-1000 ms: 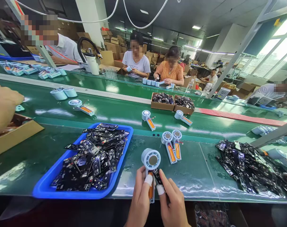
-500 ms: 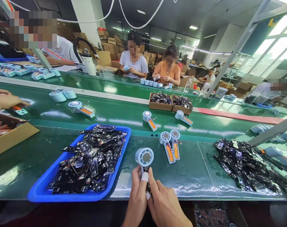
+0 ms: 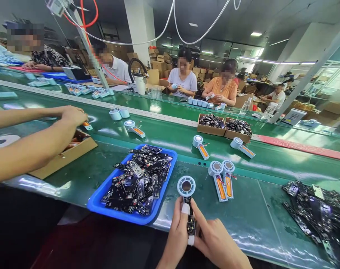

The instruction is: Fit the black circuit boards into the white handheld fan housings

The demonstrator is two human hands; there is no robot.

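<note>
Near the table's front edge I hold a light-blue handheld fan (image 3: 186, 186), its round head up and away from me. A black circuit board (image 3: 190, 220) lies along its handle. My left hand (image 3: 176, 233) is closed round the handle's left side, with a white-covered thumb on the board. My right hand (image 3: 216, 237) grips the other side, its index finger by the board's upper end and a white-covered thumb at the lower end. Just beyond lie two more fans (image 3: 221, 186) with orange cells in their open handles. To the left, a blue tray (image 3: 95, 203) holds many loose circuit boards.
A pile of circuit boards (image 3: 318, 213) covers the table's right side. At left, a co-worker's arms (image 3: 46, 145) reach over a cardboard box (image 3: 83, 149). Fans lie along the green belt (image 3: 164, 138), with two board-filled boxes (image 3: 212, 130) behind. Co-workers sit opposite.
My view has swung left, so the table's things sit further right. More of the circuit board now shows between my hands, and the fan faces me more squarely. The co-worker's arms show more fully.
</note>
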